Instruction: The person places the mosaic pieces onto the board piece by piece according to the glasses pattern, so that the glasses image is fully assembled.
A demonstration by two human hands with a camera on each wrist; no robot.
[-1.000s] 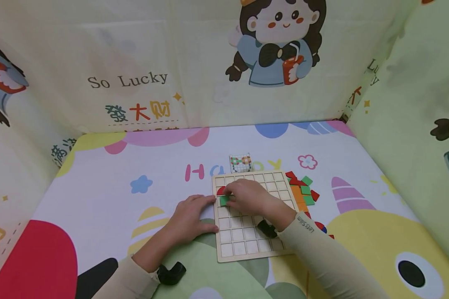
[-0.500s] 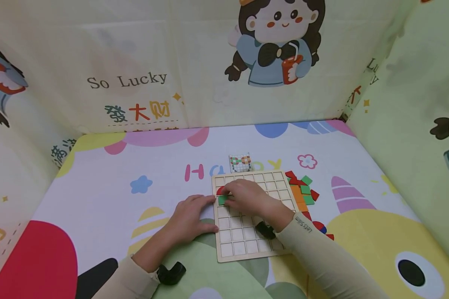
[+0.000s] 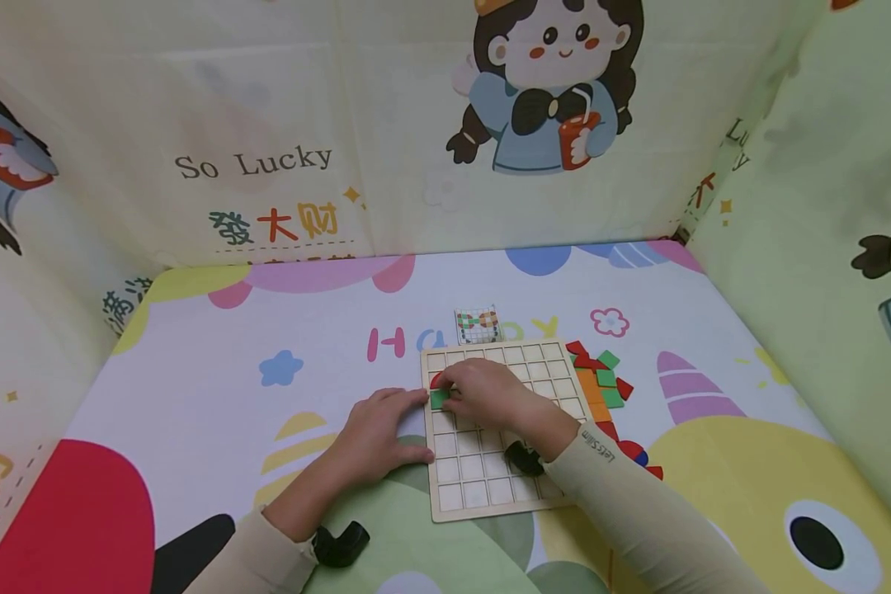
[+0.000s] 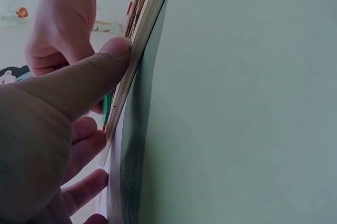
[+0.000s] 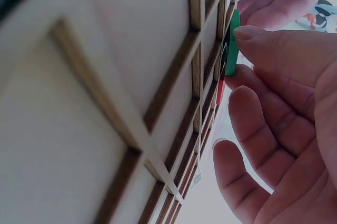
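A wooden grid board lies on the printed cloth. My right hand reaches over its upper left part and pinches a green square tile between thumb and forefinger. In the right wrist view, that green tile stands slightly tilted at the grid, its lower side hidden. Just above it in the head view, a red curved-edge tile sits in the grid, partly covered by my fingers. My left hand rests at the board's left edge with fingers extended; its thumb touches the rim.
Loose tiles in red, green, orange and blue lie along the board's right side, such as a green tile and an orange tile. A small pattern card lies beyond the board's top edge. Cloth walls stand behind and at both sides.
My right hand has shifted slightly left with the green tile, bringing it closer to the board's left rim. The left hand stays at the edge.
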